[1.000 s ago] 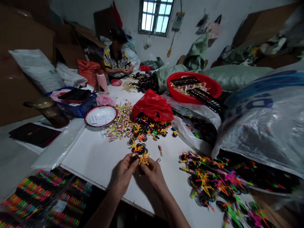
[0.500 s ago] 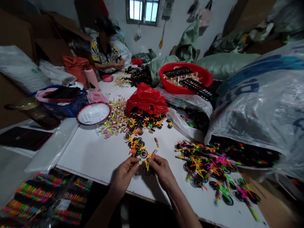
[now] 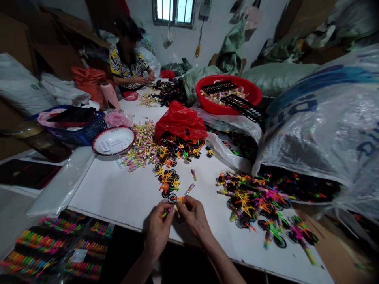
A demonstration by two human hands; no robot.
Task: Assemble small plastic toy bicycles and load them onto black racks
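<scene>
Close to the table's front edge, my left hand [image 3: 158, 227] is closed on a small colourful wrapped tube [image 3: 164, 214]. My right hand [image 3: 194, 217] pinches a toy bicycle [image 3: 172, 198] with a yellow and orange frame and black spoked wheels. The two hands are close together, the tube's end against or beside the bicycle frame; fingers hide whether they are joined. Just beyond lie two loose wrapped tubes [image 3: 190, 189] and a small cluster of toy bicycles [image 3: 168, 180]. To the right spreads a pile of toy bicycles [image 3: 248, 201], several with tubes on them.
Behind the hands are a heap of wrapped tubes [image 3: 142, 144], a red plastic bag [image 3: 180, 122] over more bicycles, and an enamel bowl [image 3: 114, 138]. A red basin [image 3: 204, 104] stands farther back. A big plastic sack [image 3: 302, 142] bulges at right. Another person [image 3: 127, 63] sits across the table.
My hands have come closer together, and the tube in my left hand has turned so its coloured side shows. The bicycle has shifted slightly left and down. The whole view has moved a little.
</scene>
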